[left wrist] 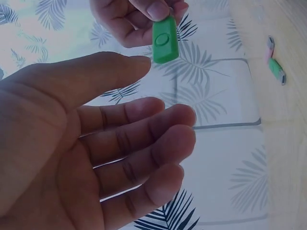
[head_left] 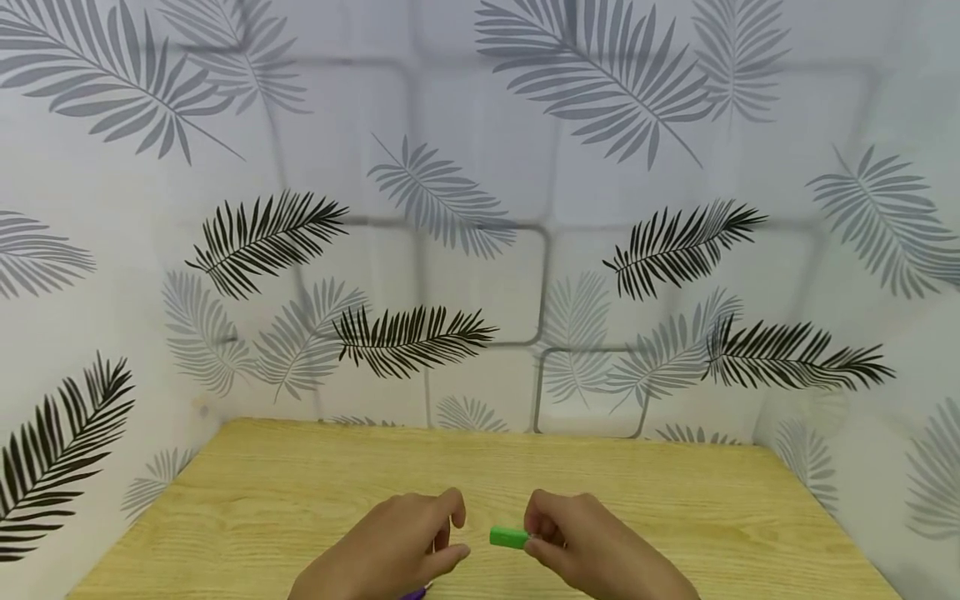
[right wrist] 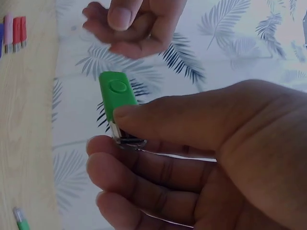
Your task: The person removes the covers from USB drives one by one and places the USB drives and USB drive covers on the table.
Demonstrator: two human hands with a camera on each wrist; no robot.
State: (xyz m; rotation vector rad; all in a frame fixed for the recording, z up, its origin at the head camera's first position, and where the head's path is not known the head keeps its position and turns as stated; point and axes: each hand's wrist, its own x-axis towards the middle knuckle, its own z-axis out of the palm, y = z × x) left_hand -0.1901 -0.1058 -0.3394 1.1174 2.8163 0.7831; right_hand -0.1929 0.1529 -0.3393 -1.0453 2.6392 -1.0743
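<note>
My right hand (head_left: 588, 542) pinches a green USB flash drive (head_left: 507, 537) by one end, between thumb and fingers. In the right wrist view, the drive's rounded green body (right wrist: 114, 90) points away from the fingertips, and its metal part shows beside the thumb. My left hand (head_left: 397, 537) is held across from it with nothing in its grasp. Its fingers are loosely bent and the thumb is apart from them in the left wrist view. There, the green drive (left wrist: 165, 40) appears just beyond the left thumb tip.
On the wooden table (head_left: 480, 467) lie more USB drives: a green one (left wrist: 277, 71) beside a pinkish one (left wrist: 270, 45), and red ones (right wrist: 20, 31) next to a pink one (right wrist: 8, 29). Something purple (head_left: 414, 594) shows below the left hand. A leaf-patterned wall covering (head_left: 480, 283) surrounds the table.
</note>
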